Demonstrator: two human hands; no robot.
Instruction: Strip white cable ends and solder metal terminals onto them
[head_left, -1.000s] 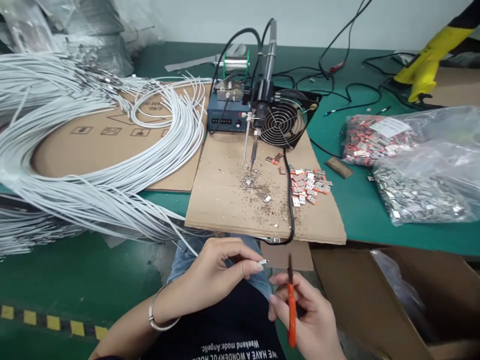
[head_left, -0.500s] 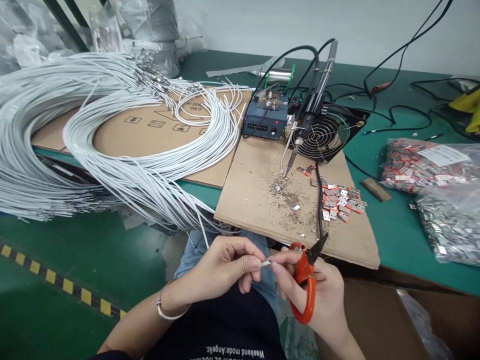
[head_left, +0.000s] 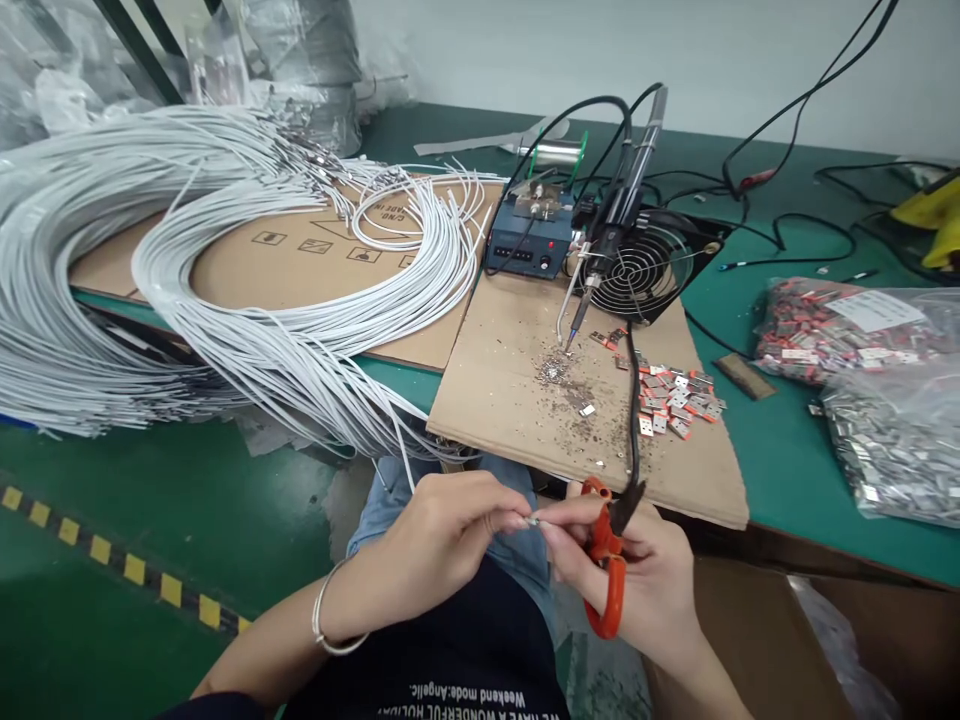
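Observation:
My left hand [head_left: 450, 530] is closed in a pinch on the end of a white cable [head_left: 532, 521], just above my lap. Only the small tip shows between the fingers. My right hand [head_left: 652, 570] touches that tip with thumb and forefinger. Orange-handled scissors [head_left: 613, 590] hang in the same right hand, hooked round it with the dark blades pointing up and away. A large bundle of white cables [head_left: 322, 345] lies to the left, some ends trailing toward my lap.
On a cardboard sheet [head_left: 510, 400] lie loose USB connectors [head_left: 679, 400] and solder debris. A soldering iron [head_left: 611, 240] points down beside a blue soldering station [head_left: 529, 235] and a fan [head_left: 641, 275]. Bags of connectors [head_left: 832, 335] and metal shells [head_left: 892, 450] sit right.
My left hand has rolled over, its back now turned upward, and less of the cable end shows. The scissors have tilted slightly in my right hand.

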